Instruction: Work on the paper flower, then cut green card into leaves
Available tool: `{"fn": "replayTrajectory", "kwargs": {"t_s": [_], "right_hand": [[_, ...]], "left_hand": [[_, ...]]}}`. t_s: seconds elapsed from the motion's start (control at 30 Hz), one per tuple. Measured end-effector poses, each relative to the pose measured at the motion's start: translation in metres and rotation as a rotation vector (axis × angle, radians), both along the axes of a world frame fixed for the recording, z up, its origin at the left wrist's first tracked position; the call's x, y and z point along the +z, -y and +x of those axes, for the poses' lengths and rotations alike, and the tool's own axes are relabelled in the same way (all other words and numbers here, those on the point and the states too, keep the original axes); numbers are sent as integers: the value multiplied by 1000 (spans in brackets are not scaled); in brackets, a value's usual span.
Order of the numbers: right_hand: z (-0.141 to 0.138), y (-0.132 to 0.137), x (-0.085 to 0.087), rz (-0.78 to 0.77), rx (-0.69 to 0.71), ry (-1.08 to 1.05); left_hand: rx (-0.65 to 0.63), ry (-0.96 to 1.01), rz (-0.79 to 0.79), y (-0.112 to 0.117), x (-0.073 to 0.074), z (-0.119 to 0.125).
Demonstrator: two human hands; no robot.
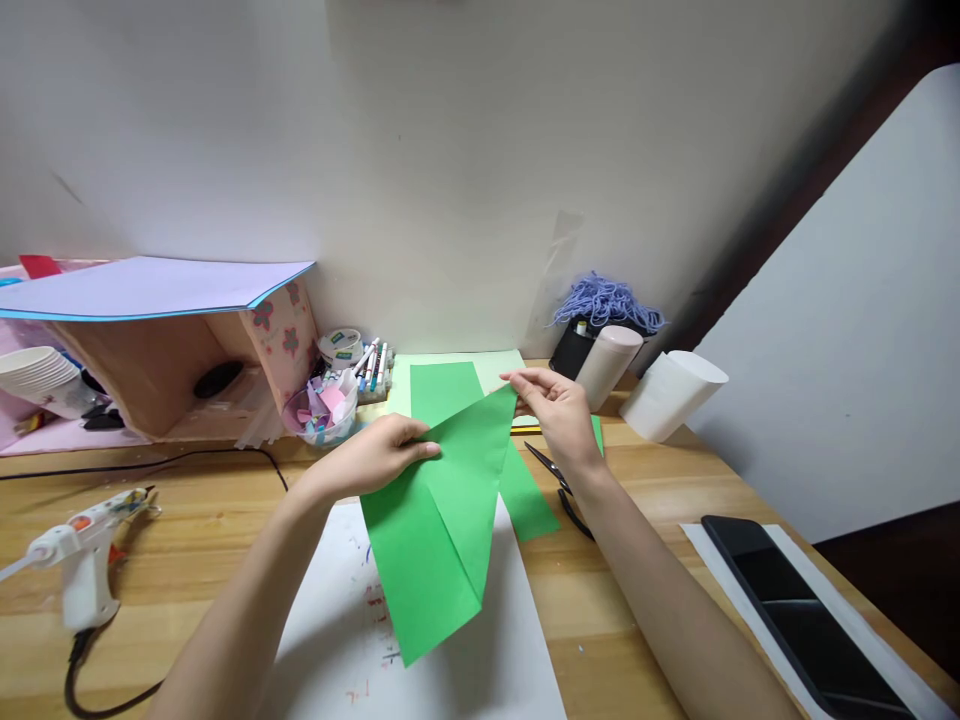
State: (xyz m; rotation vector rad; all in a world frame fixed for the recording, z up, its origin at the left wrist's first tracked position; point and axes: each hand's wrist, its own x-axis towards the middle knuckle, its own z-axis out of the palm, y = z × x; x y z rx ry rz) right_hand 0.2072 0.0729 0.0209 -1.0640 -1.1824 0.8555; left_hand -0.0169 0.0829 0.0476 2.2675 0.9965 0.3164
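A green sheet of paper [431, 540] with a diagonal crease hangs tilted between my two hands, above a white sheet [330, 610] marked with coloured strokes. My left hand [386, 450] pinches its upper left edge between thumb and fingers. At its upper right corner, my right hand [555, 405] grips the paper with the fingertips. Behind it lie more green paper pieces [448, 388] on a pale green sheet [499, 362], and another green piece [527, 497] shows to the right. Black scissors [553, 470] rest under my right forearm, partly hidden by it.
At left are a glue gun [86, 560] with its cord and a cardboard box [150, 370]. A tub of paper scraps [322, 410] and markers [375, 365] stand by the wall. At right are blue yarn [607, 300], a paper roll [671, 395] and a phone [795, 600].
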Motion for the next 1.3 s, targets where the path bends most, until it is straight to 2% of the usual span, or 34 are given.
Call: {"fn": "replayTrajectory", "kwargs": {"t_s": [0.1,0.27,0.33,0.47,0.57,0.7,0.77,0.87,1.03,1.17,1.3], "right_hand": [[-1,0,0,-48,90,-72],[-6,8,-3,-152,457,-13],[-8,8,-7,-183,545,-12],[-13,6,-12,-184,473,134],[-19,6,-12,-241,425,261],[-25,7,-10,-303,382,190],[-26,8,-9,-305,439,127],[-27,10,-8,-326,571,142],[-29,15,-5,-317,475,126],[-29,16,-3,-310,607,111],[-30,15,-3,-250,507,116]], "left_hand": [[14,-14,10,-2,-2,1],[38,2,19,-5,-1,0],[47,10,20,-6,0,-1],[59,17,21,-5,1,-2],[67,15,46,-6,1,-2],[81,27,62,-8,-1,-2],[102,57,45,-8,-2,-3],[131,131,-40,-9,-2,-5],[153,284,-225,-9,-3,-6],[216,354,-225,-11,-4,-9],[226,419,-230,-12,-2,-11]]}}
